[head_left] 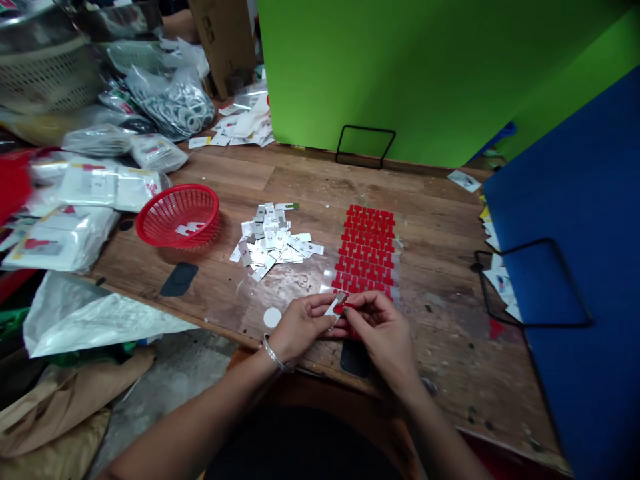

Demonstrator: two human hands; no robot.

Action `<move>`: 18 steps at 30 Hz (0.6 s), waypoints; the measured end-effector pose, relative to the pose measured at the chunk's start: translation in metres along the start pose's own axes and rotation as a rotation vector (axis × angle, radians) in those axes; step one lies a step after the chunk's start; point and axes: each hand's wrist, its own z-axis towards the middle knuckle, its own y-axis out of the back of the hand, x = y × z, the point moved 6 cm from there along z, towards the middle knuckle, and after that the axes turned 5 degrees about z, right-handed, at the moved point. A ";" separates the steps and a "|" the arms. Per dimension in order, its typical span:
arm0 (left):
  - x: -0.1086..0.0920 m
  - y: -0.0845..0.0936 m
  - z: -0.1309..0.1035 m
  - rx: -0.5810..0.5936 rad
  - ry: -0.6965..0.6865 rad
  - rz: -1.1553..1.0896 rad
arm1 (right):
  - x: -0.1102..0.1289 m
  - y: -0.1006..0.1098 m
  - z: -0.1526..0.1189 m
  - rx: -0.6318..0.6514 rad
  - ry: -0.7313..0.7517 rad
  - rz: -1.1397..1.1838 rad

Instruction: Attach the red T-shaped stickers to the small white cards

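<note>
My left hand (305,325) is closed on a small white and silver flat piece (334,307), thumb on top. Beside it, my right hand (384,327) pinches a small red sticker (342,308) against that piece. Just beyond my hands lies a sheet of red T-shaped stickers (367,243) in rows on a clear backing. Left of the sheet, a loose pile of similar white and silver pieces (273,240) is spread on the wooden table (425,220). A red plastic basket (177,217) further left holds a few white pieces (190,229).
Packed plastic bags (90,180) crowd the table's left side, near a cream basket (47,73). A green panel (425,73) stands behind and a blue panel (575,220) at right, each with a black wire frame (365,128) before it. A white disc (272,317) lies near the front edge.
</note>
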 end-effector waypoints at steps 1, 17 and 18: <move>0.001 0.000 0.000 0.003 0.001 0.004 | -0.002 0.000 0.000 0.004 -0.004 -0.002; 0.003 0.001 0.001 0.006 0.041 0.010 | -0.006 0.004 -0.001 0.042 0.048 -0.121; 0.003 0.001 0.001 0.004 0.044 0.010 | -0.006 0.004 -0.001 0.042 0.054 -0.127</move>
